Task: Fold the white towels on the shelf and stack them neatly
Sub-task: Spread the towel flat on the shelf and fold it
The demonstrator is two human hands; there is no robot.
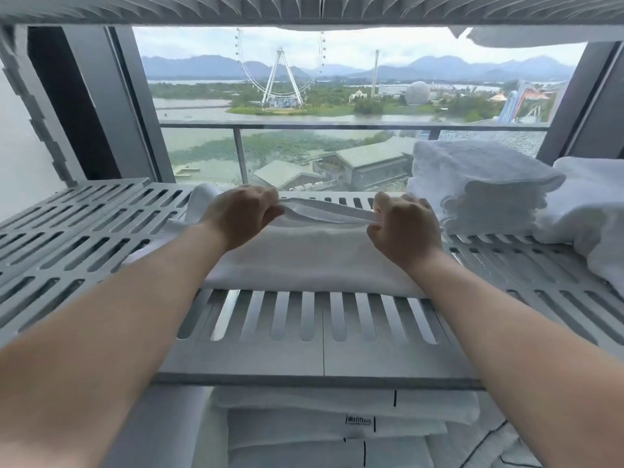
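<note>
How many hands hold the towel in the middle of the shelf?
2. The left hand grips the edge of the towel at its left end, the right hand at its right end. No others show.

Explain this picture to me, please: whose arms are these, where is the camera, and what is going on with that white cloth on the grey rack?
There is no machine here. These are a person's bare arms, seen from a single camera worn on their head, looking forward and down. The left hand and the right hand each pinch one end of the upper edge of a white towel, pulling it taut between them. The towel lies across a grey slatted shelf. Further right on the same shelf sits a stack of folded towels, with a looser towel heap beside it. On the level below lie more flat towels. Behind the shelf is a window facing a waterside park.
</note>
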